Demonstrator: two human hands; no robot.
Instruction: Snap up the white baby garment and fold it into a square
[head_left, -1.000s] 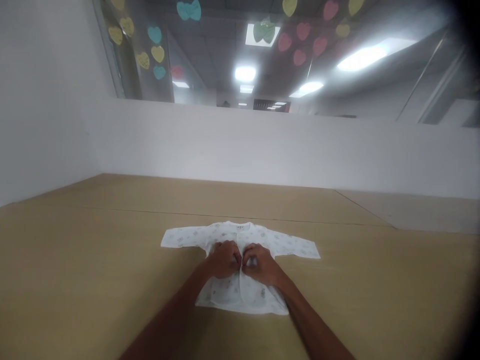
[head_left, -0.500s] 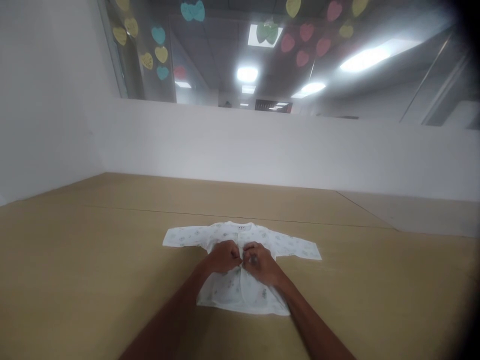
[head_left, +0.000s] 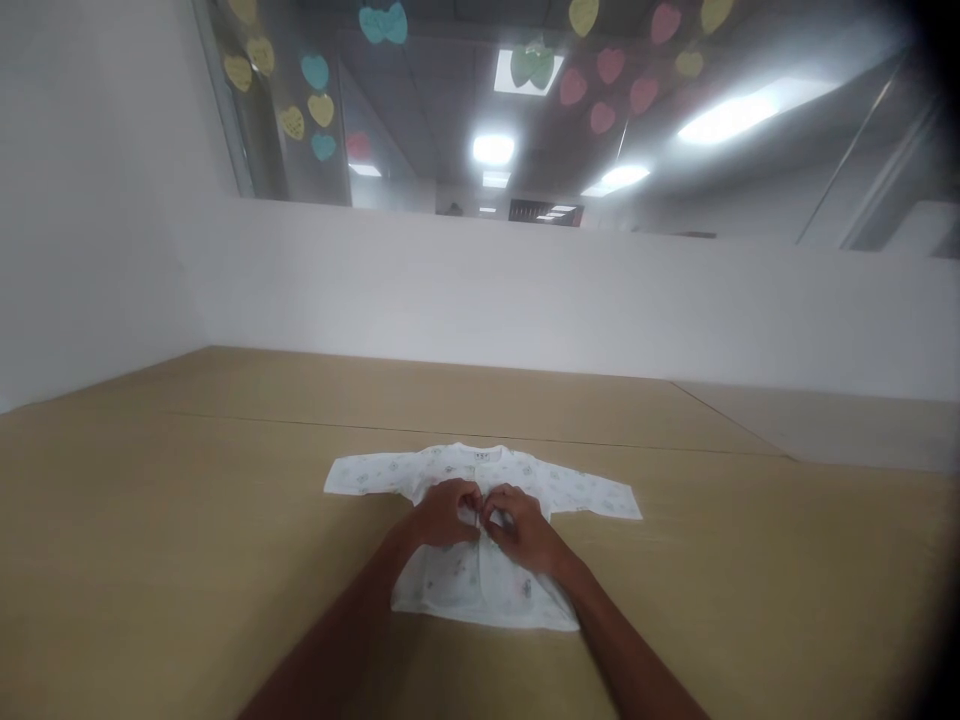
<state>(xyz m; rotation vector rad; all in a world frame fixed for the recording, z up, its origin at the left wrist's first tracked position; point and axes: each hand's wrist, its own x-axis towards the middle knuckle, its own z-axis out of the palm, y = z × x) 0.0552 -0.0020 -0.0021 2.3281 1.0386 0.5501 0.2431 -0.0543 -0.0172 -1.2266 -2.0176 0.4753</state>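
One white printed baby top (head_left: 450, 590) lies flat on the tan table (head_left: 187, 490), sleeves (head_left: 367, 472) spread, front edges (head_left: 480, 575) meeting at centre. I read both hands as curled closed at the neck end of that join, left hand (head_left: 446, 513) and right hand (head_left: 521, 527) nearly touching and pinching cloth. What they pinch is hidden; I cannot confirm a fastener. Risk: a hard pull on this thin fabric could rumple the front or drag the top across the table. A slipped pinch could part the edges.

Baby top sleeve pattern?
White baby top with faint small grey-green round motifs; clearest on the sleeves, head view.
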